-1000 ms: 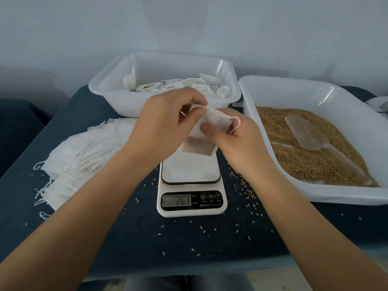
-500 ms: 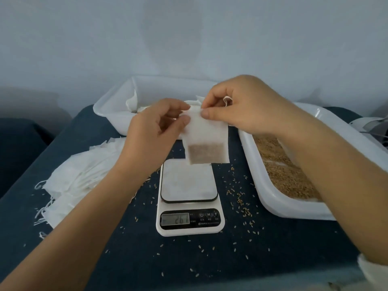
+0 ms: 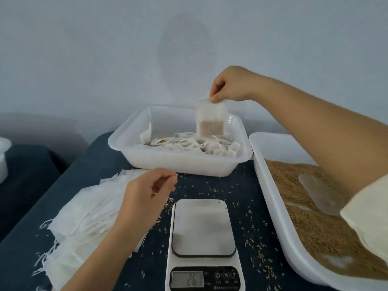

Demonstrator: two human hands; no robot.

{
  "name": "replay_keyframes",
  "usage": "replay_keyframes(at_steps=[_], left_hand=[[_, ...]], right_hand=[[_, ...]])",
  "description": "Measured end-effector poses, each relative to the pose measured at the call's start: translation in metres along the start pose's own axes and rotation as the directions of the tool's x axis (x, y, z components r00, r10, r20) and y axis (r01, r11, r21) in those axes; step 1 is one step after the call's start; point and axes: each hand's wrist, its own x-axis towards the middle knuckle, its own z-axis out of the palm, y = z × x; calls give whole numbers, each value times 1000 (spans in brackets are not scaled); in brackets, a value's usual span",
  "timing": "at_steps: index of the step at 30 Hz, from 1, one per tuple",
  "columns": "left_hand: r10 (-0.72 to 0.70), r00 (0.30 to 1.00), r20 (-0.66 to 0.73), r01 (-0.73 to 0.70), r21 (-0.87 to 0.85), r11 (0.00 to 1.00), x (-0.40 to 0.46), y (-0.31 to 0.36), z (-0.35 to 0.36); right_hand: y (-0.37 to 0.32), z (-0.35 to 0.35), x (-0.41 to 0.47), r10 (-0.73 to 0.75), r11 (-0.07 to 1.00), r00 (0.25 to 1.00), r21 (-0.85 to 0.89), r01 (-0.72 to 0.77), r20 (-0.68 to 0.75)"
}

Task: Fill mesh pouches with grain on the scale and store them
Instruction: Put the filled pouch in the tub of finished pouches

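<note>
My right hand [image 3: 230, 85] pinches the top edge of a white mesh pouch [image 3: 211, 118] with brown grain in its lower part. The pouch hangs over the white storage tub [image 3: 168, 158], which holds several filled pouches. My left hand [image 3: 149, 192] hovers with loosely curled fingers, holding nothing, above the stack of empty pouches [image 3: 88, 215], left of the scale [image 3: 203, 234]. Nothing lies on the scale plate, and its display [image 3: 188, 279] is lit. At the right stands the grain tray [image 3: 270, 198] with a clear scoop [image 3: 317, 192] lying on the grain.
Loose grains are scattered over the dark blue cloth [image 3: 100, 158] around the scale. A white object [image 3: 3, 156] shows at the far left edge. A pale wall rises behind the table.
My left hand has let go of the pouch and dropped toward the empty stack. My right hand has carried the filled pouch up and back, over the storage tub.
</note>
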Motion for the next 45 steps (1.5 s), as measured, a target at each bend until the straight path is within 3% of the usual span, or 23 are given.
replay_keyframes(at_steps=[4,17,21,27,30,36,39,41,45], left_hand=[[22,1000,18,-23,84,996,2,-6,-2],[3,1000,2,-4,185,983,8,-31,-23],[-17,1000,-21,21,184,983,10,-37,-28],[-27,1000,-11,29,199,980,7,-39,-33],[-38,999,3,37,199,979,2,-39,-35],[-107,987,-118,135,257,957,-10,-49,-55],[-109,993,-33,112,481,870,-17,-58,-62],[-170,985,36,105,653,750,-18,-67,-60],[-204,976,74,55,825,562,-30,-73,-50]], right_hand=[[12,28,47,80,997,995,14,-81,63],[-4,153,144,230,812,972,543,-212,36],[-17,182,146,218,850,975,482,-211,42],[-21,202,130,181,943,962,242,-228,203],[-23,198,117,179,928,956,283,-243,235],[-40,151,80,42,930,998,363,-55,43],[-61,136,36,-155,906,981,412,93,120],[-74,139,5,-296,927,926,305,218,236],[-90,176,-41,-343,938,833,197,284,435]])
